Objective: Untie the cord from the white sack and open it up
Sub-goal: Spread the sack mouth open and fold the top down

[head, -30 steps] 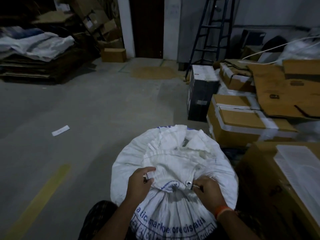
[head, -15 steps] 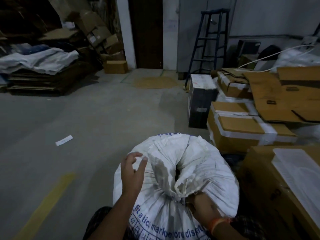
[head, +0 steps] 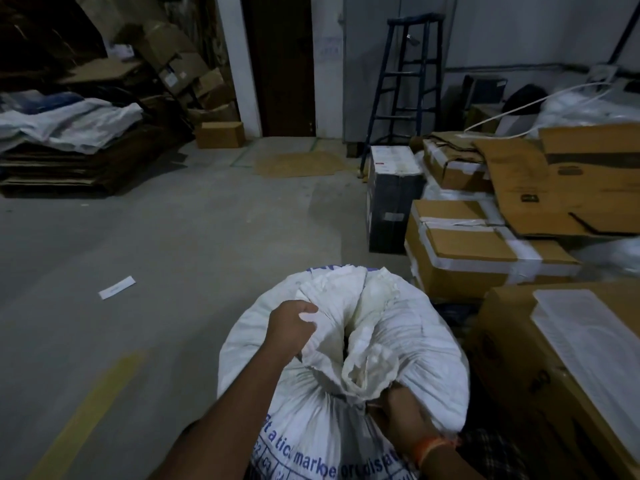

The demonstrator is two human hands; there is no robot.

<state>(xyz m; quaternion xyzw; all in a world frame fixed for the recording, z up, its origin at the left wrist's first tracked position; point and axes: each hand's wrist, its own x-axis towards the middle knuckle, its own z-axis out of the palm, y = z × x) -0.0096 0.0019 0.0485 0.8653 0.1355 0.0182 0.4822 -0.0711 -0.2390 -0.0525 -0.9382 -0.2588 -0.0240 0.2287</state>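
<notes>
My left hand (head: pixel 292 327) grips a fold of the white sack (head: pixel 398 348); my right hand (head: pixel 398 415) clenches its gathered neck. The cord is hidden under my fingers.

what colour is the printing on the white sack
Blue lettering on the sack, clearest in the head view.

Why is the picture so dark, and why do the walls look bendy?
In the head view the room is dimly lit, so the white sack stands out while the left hand and right hand look shadowy; the wide-angle lens bends the ladder and walls; far corners look soft and murky.
</notes>
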